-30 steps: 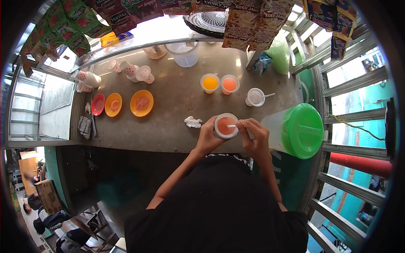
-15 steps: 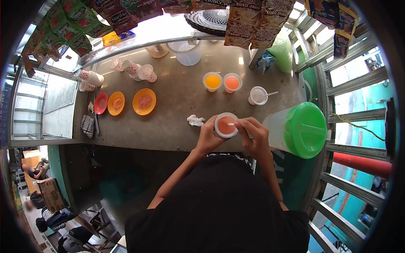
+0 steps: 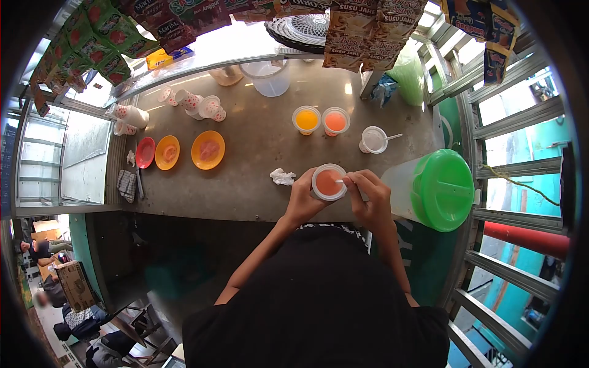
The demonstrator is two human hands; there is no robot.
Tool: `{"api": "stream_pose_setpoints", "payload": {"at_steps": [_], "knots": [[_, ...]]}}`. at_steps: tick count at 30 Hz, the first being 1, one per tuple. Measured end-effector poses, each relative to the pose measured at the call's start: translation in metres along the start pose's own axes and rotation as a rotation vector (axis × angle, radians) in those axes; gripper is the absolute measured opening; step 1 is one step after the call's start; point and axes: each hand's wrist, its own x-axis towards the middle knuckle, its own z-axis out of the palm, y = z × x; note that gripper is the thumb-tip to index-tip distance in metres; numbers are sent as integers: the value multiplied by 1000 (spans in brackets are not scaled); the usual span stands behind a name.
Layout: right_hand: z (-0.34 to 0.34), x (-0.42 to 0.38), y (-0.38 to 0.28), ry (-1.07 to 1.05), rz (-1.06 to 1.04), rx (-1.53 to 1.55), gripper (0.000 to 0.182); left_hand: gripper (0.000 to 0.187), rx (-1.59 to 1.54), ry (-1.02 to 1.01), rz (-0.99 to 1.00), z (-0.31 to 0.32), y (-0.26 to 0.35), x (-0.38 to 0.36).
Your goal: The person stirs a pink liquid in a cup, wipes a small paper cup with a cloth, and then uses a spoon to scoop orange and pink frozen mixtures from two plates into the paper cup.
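My left hand (image 3: 300, 199) grips the side of a clear plastic cup (image 3: 329, 183) filled with an orange-pink drink, near the front edge of the grey counter (image 3: 245, 190). In my right hand (image 3: 370, 199) is a white spoon (image 3: 339, 181) whose end dips into that cup. Further back stand a cup of yellow-orange drink (image 3: 306, 120), a cup of orange-pink drink (image 3: 335, 121) and a white cup with a spoon in it (image 3: 373, 140).
A big jug with a green lid (image 3: 438, 190) stands close to my right hand. A crumpled tissue (image 3: 282, 177) lies left of the cup. Orange and red plates (image 3: 207, 149) sit at the left, patterned cups (image 3: 205, 107) behind them. Snack packets (image 3: 362, 30) hang overhead.
The spoon tip has shifted slightly inside the cup; both hands and the cup stay in place. The view has moved a little.
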Motion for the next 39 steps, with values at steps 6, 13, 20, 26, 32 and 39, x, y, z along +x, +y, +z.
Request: {"api": "stream_pose_setpoints", "payload": {"at_steps": [6,13,20,26,32,39], "knots": [[-1,-1,4,-42,12,57,9,51,-4,-3,-17,2,1,2],[-3,0,5,8,7,-14,9,50,6,-12,-26,5,3,8],[-3,2,0,15,50,40,9,51,17,-33,-6,6,2,11],[-3,2,-2,58,22,-42,8,52,-4,-32,-25,3,6,13],[-3,-1,-5,45,76,25,9,51,7,-66,-10,3,1,12],[-1,-2,-8,70,54,-40,9,51,0,-56,-7,-1,4,10]]}}
